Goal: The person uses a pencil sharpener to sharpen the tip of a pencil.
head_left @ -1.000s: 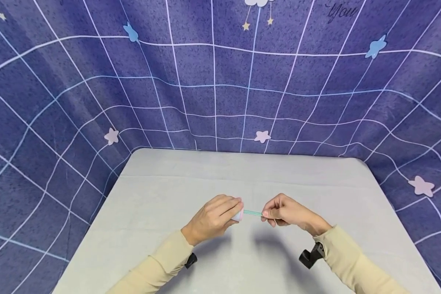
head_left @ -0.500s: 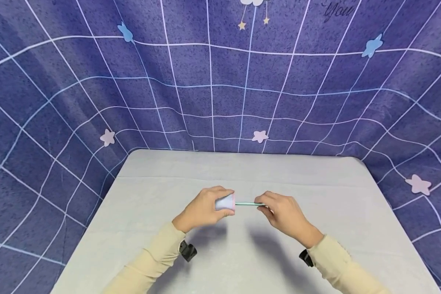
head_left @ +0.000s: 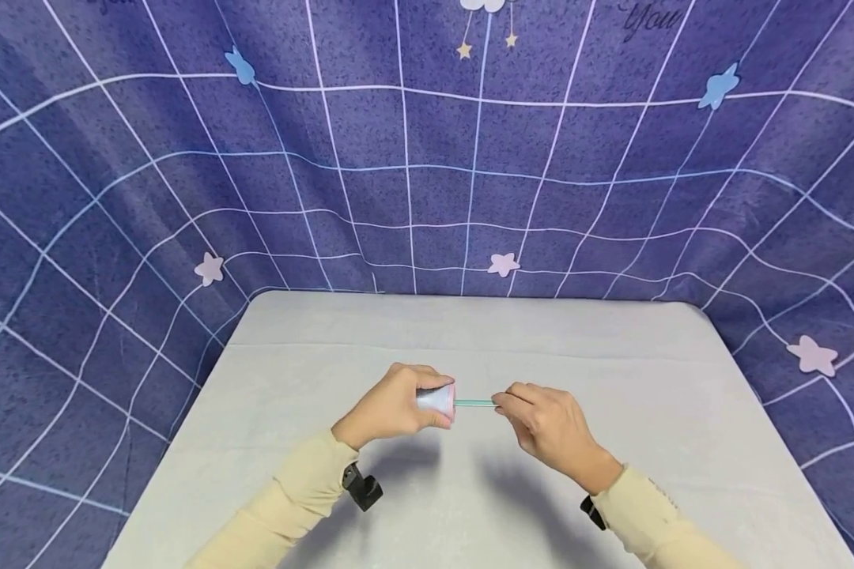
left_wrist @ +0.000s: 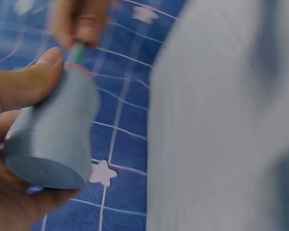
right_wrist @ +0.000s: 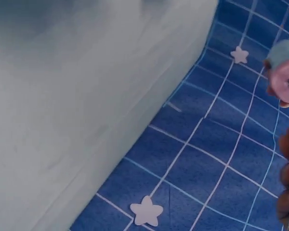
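Note:
In the head view my left hand grips a light blue pencil sharpener, thumb on one side and fingers on the other. A thin green pencil runs from its pink end toward my right hand, whose fingers pinch the shaft. Both hands are raised above the table. The left wrist view has the sharpener's rounded body and flat base close up, tilted. From the right wrist, the pink face is visible with the pencil entering its dark central hole. The pencil's tip is hidden inside.
A table with a pale cover lies below the hands, and shadows of both arms fall on it. Purple-blue curtain with grid lines and stars surrounds its back and sides. A small black camera is strapped at the left wrist.
My left hand has rolled, so the sharpener's side now shows between thumb and fingers. The right hand has turned over with its back upward, still pinching the pencil. Both hands have shifted slightly left.

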### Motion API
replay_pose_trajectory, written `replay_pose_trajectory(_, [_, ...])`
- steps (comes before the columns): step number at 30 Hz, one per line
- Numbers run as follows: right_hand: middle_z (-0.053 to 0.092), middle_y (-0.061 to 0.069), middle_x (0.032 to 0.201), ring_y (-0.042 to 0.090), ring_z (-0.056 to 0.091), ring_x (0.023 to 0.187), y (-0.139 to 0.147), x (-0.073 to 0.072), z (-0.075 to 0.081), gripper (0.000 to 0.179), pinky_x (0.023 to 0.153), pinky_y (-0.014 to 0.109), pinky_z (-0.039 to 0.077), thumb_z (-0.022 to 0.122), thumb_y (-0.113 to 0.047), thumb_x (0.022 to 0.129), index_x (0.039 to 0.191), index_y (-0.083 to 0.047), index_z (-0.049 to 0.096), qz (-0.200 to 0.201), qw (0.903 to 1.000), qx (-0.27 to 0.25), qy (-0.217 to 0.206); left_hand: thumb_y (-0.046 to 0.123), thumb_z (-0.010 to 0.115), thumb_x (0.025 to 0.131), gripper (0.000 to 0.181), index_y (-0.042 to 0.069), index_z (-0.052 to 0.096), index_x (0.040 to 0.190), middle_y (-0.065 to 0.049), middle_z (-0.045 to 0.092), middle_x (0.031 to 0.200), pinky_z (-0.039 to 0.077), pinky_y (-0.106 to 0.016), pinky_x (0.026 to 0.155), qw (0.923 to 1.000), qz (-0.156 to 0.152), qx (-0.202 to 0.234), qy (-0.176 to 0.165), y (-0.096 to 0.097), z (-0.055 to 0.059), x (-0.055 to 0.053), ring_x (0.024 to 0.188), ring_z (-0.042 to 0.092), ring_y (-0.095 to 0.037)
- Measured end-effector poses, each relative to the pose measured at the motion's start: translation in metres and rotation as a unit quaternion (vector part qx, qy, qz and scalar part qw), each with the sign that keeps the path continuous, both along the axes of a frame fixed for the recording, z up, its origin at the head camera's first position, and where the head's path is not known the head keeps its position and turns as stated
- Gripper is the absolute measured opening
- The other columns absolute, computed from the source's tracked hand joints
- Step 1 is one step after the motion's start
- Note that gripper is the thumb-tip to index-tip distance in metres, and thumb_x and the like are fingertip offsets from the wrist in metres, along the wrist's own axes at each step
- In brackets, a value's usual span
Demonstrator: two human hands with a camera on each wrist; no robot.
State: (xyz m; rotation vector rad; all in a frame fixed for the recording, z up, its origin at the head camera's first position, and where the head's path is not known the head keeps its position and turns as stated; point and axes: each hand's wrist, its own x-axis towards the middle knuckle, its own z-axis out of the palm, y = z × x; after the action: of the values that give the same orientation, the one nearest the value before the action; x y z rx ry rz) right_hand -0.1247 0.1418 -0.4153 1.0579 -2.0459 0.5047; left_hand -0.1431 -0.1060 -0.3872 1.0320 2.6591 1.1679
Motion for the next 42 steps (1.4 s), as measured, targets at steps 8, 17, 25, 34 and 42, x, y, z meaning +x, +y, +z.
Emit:
replay_pose_trajectory(8, [0.061,-0.009,0.067,-0.006,0.036,0.050,0.000,-0.003,0.019,0.008,0.044,0.015,0.033,0.073,-0.003,0.078,0.081,-0.011,0.074,-0.005,0.9538,-0.036,-0.298,0.022,0.088,0.063,0.056,-0.002,0.069,0.110,-0.009,0.070,0.105,0.053,-0.027,0.084,0.9449,0.006,-0.016,0.327,0.004,-0.014,0.007,0.094,0.066,-0.018])
replay_pose_trajectory(17, [0.062,0.004,0.064,0.001,0.040,0.049,0.014,-0.020,0.023,0.013,0.044,0.017,0.030,0.062,-0.002,0.088,0.088,0.006,0.072,0.087,0.7990,-0.083,-0.589,0.021,0.087,0.063,0.057,-0.003,0.067,0.111,-0.010,0.069,0.104,0.051,-0.029,0.087,0.8724,-0.031,-0.045,0.486,0.008,-0.019,0.006,0.094,0.064,-0.020])
replay_pose_trajectory(25, [0.060,0.002,0.065,-0.001,0.036,0.045,0.018,-0.026,0.020,0.013,0.041,0.017,0.030,0.060,-0.006,0.091,0.089,0.001,0.071,0.100,0.8077,-0.042,-0.580,0.025,0.085,0.068,0.057,-0.001,0.066,0.114,-0.009,0.068,0.107,0.051,-0.029,0.089,0.8911,-0.026,-0.048,0.450,0.007,-0.022,0.003,0.096,0.064,-0.019])
replay_pose_trajectory(34, [0.066,-0.005,0.081,0.002,0.052,0.060,0.010,-0.017,0.005,0.017,0.051,0.021,0.045,0.072,-0.008,0.081,0.095,-0.011,0.062,-0.004,0.9933,0.017,-0.115,0.028,0.079,0.078,0.053,0.004,0.064,0.122,-0.006,0.068,0.112,0.052,-0.027,0.080,0.9839,0.046,-0.024,0.171,0.003,-0.006,-0.002,0.095,0.063,-0.016])
replay_pose_trajectory(42, [0.069,0.001,0.078,0.014,0.060,0.059,0.005,-0.017,0.005,0.021,0.047,0.022,0.041,0.053,-0.008,0.096,0.086,-0.005,0.071,-0.005,0.9834,-0.037,0.178,0.032,0.081,0.075,0.043,0.011,0.071,0.110,-0.004,0.072,0.101,0.051,-0.024,0.068,0.9925,0.075,0.061,-0.074,-0.003,0.009,-0.007,0.078,0.061,-0.011])
